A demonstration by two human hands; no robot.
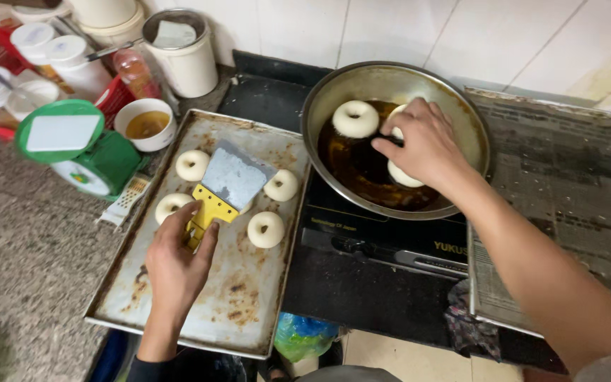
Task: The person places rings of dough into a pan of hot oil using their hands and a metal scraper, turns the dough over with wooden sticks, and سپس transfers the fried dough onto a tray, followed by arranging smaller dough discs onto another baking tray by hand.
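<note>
Yellow plastic fills the left hand (175,263), clamped on the handle of a flat steel scraper (224,187) whose blade points away over the battered metal baking tray (178,318). The right hand (424,145), far across, pinches a pale raw dough ring (399,152) over the round steel pan of dark oil (461,113).

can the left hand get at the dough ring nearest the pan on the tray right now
Probably not freely: the left hand grips the yellow-handled scraper. The dough ring lies uncovered on the tray beside the blade.

Even, fairly bright overhead light, soft shadows, mild glare on the metal pan (461,120), slight edge softness.
</note>
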